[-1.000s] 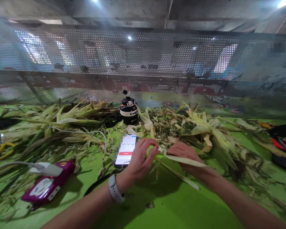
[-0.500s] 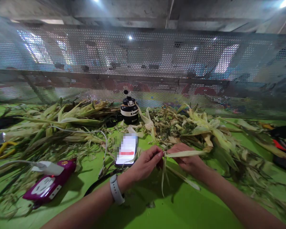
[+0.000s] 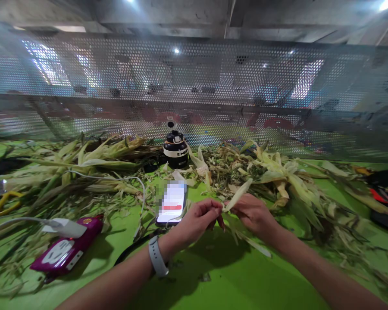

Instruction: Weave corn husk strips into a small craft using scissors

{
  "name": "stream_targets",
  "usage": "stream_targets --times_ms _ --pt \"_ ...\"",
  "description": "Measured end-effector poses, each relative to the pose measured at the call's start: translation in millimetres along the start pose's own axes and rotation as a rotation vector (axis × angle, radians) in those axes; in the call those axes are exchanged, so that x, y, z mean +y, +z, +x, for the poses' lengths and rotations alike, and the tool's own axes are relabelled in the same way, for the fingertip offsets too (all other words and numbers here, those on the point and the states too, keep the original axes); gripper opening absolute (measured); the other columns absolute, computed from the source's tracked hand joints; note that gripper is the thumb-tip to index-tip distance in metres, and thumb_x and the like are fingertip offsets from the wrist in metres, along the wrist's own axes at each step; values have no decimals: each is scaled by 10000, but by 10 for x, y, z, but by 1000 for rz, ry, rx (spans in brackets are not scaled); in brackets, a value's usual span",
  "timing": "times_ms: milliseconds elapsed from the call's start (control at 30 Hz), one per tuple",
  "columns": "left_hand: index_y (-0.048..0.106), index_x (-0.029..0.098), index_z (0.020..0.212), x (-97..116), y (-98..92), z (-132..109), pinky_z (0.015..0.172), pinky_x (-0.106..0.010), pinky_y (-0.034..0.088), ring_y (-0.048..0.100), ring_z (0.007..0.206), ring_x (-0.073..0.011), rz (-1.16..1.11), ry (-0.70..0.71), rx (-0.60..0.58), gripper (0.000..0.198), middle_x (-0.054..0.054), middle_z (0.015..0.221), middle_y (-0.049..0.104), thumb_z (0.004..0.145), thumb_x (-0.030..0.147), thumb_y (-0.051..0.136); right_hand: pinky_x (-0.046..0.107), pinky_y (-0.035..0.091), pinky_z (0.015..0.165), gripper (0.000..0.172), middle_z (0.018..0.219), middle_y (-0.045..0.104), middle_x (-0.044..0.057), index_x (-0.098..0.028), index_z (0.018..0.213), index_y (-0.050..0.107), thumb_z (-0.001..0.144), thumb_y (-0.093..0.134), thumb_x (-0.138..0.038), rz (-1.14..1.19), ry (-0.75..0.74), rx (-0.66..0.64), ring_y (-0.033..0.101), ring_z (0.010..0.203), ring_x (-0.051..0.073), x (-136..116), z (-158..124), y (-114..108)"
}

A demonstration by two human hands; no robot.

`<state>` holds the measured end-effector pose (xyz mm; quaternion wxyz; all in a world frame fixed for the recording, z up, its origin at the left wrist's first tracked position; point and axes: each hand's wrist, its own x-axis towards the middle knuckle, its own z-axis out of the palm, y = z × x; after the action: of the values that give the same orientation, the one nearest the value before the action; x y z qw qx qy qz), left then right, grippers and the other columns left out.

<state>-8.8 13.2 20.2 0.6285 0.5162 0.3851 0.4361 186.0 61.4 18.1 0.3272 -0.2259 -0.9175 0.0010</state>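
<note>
My left hand (image 3: 202,217), with a pale watch on the wrist, pinches the end of a corn husk strip (image 3: 241,194) between thumb and fingers. Close beside it, my right hand (image 3: 250,213) has its fingers closed on the same husk piece. The broad pale end of the strip sticks up to the right above both hands. Thinner husk strips (image 3: 254,244) hang below my right hand, angled down to the right. Some fingertips are hidden behind the husk and the other fingers.
A phone (image 3: 173,202) lies left of my hands, a black bottle (image 3: 176,150) behind it. Corn husks (image 3: 93,157) are heaped left, and more husks (image 3: 284,172) right. A purple power strip (image 3: 67,249) with a white plug sits on the green table (image 3: 226,280). Perforated metal panel (image 3: 194,86) stands behind.
The broad husk end has swung from lying flat toward the right to pointing up and right. Thin strips below the fingers have shifted right. Both hands stay nearly in place.
</note>
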Motion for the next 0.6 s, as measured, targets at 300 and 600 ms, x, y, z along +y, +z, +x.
stream_targets --times_ms 300,600 --pt "581 158 1025 -61 -13 -1 477 -207 304 485 456 -83 -113 -48 28 404 19 549 614 759 453 658 316 524 679 195 826 661 43 -172 984 552 797 498 -156 444 470 -145 650 689 181 -63 43 -14" --pt "639 143 864 -76 -4 -3 455 -182 263 425 461 -45 -149 -68 -75 338 15 601 614 728 443 713 328 498 792 217 893 673 57 -175 932 619 733 538 -205 1000 664 -243 624 865 199 -139 78 -52"
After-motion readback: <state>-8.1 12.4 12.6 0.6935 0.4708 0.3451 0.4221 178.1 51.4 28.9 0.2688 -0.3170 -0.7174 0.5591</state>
